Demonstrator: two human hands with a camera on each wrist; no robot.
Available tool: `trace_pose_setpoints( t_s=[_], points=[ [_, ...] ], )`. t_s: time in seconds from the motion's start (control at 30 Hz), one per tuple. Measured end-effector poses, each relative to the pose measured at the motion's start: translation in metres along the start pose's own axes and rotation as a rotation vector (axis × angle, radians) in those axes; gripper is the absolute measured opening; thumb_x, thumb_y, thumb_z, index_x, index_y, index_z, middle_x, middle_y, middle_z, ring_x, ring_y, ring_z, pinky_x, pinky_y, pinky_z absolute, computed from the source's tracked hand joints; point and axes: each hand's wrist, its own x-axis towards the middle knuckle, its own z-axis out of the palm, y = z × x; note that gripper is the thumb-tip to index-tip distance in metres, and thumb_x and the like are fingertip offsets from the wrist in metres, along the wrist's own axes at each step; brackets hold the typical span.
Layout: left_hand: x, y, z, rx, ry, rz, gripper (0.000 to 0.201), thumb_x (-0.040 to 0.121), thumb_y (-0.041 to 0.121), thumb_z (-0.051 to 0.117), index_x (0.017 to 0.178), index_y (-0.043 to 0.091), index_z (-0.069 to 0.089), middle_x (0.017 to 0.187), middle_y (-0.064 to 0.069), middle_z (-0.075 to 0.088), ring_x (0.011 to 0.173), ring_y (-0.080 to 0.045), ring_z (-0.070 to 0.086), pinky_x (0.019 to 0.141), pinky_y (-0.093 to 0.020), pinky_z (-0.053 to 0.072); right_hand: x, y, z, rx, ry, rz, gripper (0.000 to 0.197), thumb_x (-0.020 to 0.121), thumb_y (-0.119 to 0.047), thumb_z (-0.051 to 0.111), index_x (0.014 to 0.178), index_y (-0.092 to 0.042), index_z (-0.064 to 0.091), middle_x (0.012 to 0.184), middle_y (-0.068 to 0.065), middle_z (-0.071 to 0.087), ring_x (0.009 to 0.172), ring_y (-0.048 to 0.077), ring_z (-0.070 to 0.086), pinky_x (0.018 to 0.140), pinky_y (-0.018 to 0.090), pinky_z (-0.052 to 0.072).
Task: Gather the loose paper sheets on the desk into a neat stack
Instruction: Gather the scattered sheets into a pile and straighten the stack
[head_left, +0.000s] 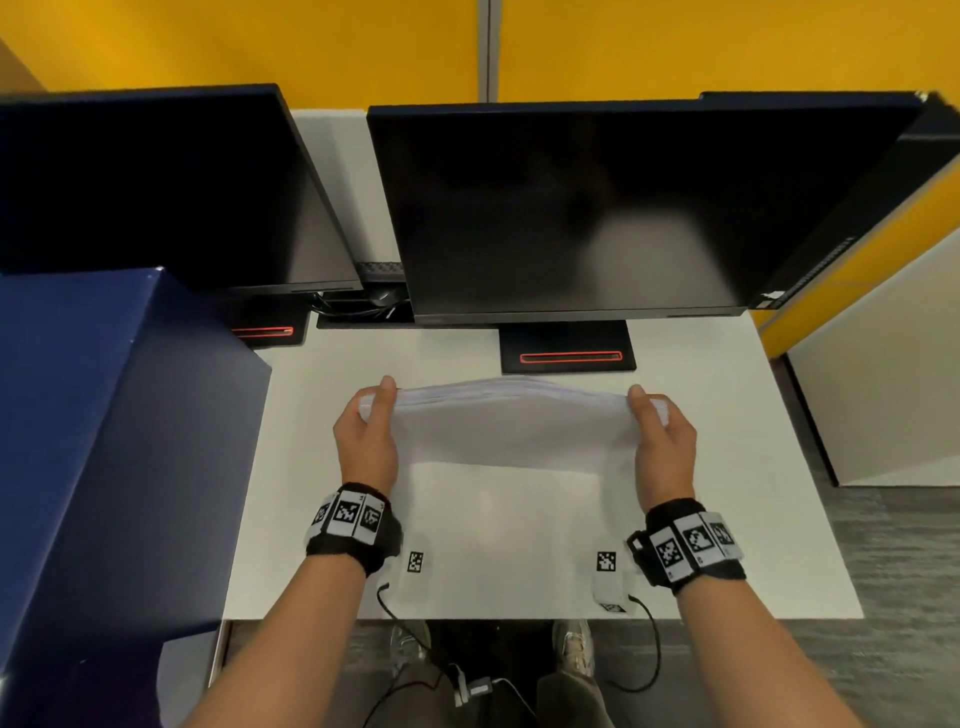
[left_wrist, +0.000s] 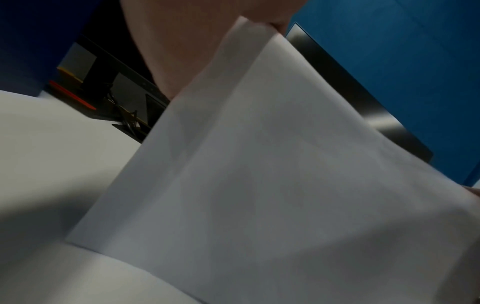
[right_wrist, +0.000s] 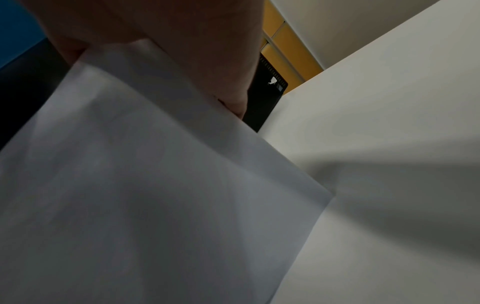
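While you hold the paper sheets (head_left: 511, 426) upright on the white worktop (head_left: 727, 467), left hand (head_left: 366, 441) and right hand (head_left: 665, 447) each grasping a side edge, you seem to be squaring them. Next, tap the lower edge level, then lay them flat. Two dark monitors (head_left: 571, 208) stand behind; yellow partitions (head_left: 727, 47) enclose the worktop.

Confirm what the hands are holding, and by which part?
Both hold the paper stack, stood on edge on the desk: left hand grips its left side edge, right hand its right side edge, near the top.
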Motion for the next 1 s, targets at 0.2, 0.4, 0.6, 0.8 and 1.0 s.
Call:
trace_pose_setpoints(
  t_s=[0.2,0.4,0.6,0.8,1.0],
  points=[
    [0.0,-0.006,-0.008,0.219,-0.08,0.107,0.028,0.077,0.02,0.082,0.099,0.016,0.065,0.089,0.005,0.069,0.085,-0.016,0.067,0.067,-0.012,0.052,0.003,-0.005,-0.01,-0.171,-0.159,-0.076,0.009,0.086,-0.032,0.071,0.087,-0.026,0.064,0.087,-0.01,0.067,0.077,-0.001,0.061,0.08,0.026,0.05],
    [0.007,0.087,-0.005,0.439,-0.156,0.437,0.022,0.072,0.031,0.085,0.08,0.031,0.065,0.075,0.016,0.066,0.068,0.008,0.062,0.064,-0.007,0.046,0.016,-0.038,-0.024,-0.654,-0.355,-0.262,0.013,0.074,-0.026,0.083,0.083,-0.022,0.074,0.08,-0.015,0.071,0.079,0.001,0.064,0.078,0.025,0.052],
    [-0.013,0.163,0.047,0.888,-0.503,0.833,0.029,0.078,0.053,0.07,0.096,0.03,0.07,0.083,0.008,0.071,0.078,-0.012,0.065,0.073,-0.034,0.056,-0.001,-0.072,0.047,-0.627,-0.487,-0.438,0.014,0.081,-0.03,0.076,0.092,-0.023,0.072,0.077,-0.007,0.069,0.073,0.01,0.065,0.066,0.024,0.051],
    [0.029,0.143,-0.015,0.758,-0.384,0.457,0.04,0.061,0.048,0.087,0.088,0.022,0.073,0.079,0.008,0.072,0.077,-0.009,0.068,0.075,-0.038,0.059,0.0,-0.058,0.028,-0.223,-0.326,-0.235,0.013,0.08,-0.016,0.079,0.089,-0.024,0.074,0.071,-0.031,0.07,0.071,-0.011,0.067,0.065,0.009,0.052],
    [-0.001,0.082,0.015,0.054,-0.441,0.182,0.064,0.054,0.022,0.093,0.111,0.017,0.064,0.1,0.006,0.075,0.097,-0.013,0.071,0.082,-0.031,0.058,-0.006,-0.049,0.03,-0.011,-0.262,-0.204,0.018,0.079,-0.007,0.078,0.091,-0.02,0.074,0.083,-0.02,0.076,0.081,-0.001,0.072,0.07,0.012,0.054]
  ],
)
